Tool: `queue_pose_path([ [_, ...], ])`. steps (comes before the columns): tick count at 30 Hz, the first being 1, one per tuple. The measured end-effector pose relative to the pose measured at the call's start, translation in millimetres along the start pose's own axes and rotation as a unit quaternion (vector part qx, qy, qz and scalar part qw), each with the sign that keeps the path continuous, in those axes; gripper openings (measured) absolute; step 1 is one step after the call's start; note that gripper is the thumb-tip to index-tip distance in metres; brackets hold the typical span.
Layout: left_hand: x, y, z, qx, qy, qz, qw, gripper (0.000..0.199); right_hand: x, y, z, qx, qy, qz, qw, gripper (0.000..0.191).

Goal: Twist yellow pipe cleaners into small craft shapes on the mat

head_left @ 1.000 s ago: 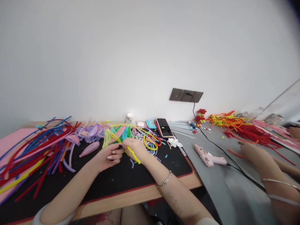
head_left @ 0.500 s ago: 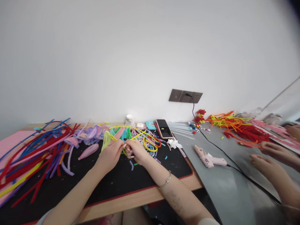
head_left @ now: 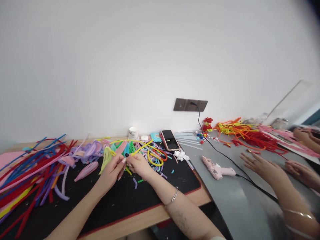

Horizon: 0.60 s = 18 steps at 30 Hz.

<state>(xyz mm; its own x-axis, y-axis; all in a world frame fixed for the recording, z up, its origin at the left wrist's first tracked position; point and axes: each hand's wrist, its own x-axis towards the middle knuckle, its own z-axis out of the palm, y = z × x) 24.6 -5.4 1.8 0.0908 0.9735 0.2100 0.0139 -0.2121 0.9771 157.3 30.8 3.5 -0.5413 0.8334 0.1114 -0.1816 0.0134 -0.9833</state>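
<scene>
My left hand (head_left: 113, 170) and my right hand (head_left: 139, 165) meet over the black mat, both closed in a pinch with fingertips almost touching. A yellow pipe cleaner (head_left: 143, 147) runs up and right from between them. Just above my left fingers, a folded pink pipe-cleaner petal (head_left: 121, 147) stands out; I cannot tell whether it is held or lies behind. Pale yellow pipe-cleaner loops (head_left: 106, 159) are beside my left hand. Behind my right hand lie more bent pipe cleaners, including a yellow loop (head_left: 153, 160). The exact grip is hidden by the fingers.
Loose long pipe cleaners (head_left: 32, 180) cover the mat's left side. A paper cup (head_left: 133, 133), a phone (head_left: 170, 140) and crumpled tissue (head_left: 181, 155) stand behind. On the grey table lie a pink glue gun (head_left: 217, 169) with its cord and another person's hands (head_left: 265, 168).
The view has shifted slightly, so most things sit further left and lower. My hands stay together, the left fingers a little more spread out. The other person's near hand has risen and opened.
</scene>
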Motion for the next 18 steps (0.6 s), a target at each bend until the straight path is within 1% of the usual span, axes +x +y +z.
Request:
queue_pose_path([
  [3, -1.6, 3.8, 2.1, -0.039, 0.001, -0.016, 0.999, 0.018, 1.1, 2.9, -0.6, -0.035, 0.006, -0.016, 0.999, 0.043],
  [6, -2.7, 7.5, 3.9, -0.058, 0.013, -0.029, 0.998, 0.017, 1.7, 4.9, -0.2, -0.059, 0.009, -0.033, 0.998, 0.047],
  [9, -2.8, 6.9, 3.7, -0.041, 0.019, -0.017, 0.999, 0.020, 0.8, 5.2, 0.8, -0.088, 0.001, -0.047, 0.995, 0.049],
  [13, -1.4, 0.5, 1.1, -0.010, 0.010, 0.004, 1.000, 0.024, -0.9, 4.8, 1.0, -0.158, -0.009, -0.075, 0.985, 0.050],
  [18, 1.0, -5.0, -1.4, -0.024, -0.004, -0.017, 1.000, 0.029, -2.6, 2.8, 1.8, -0.215, 0.006, -0.114, 0.970, 0.045],
])
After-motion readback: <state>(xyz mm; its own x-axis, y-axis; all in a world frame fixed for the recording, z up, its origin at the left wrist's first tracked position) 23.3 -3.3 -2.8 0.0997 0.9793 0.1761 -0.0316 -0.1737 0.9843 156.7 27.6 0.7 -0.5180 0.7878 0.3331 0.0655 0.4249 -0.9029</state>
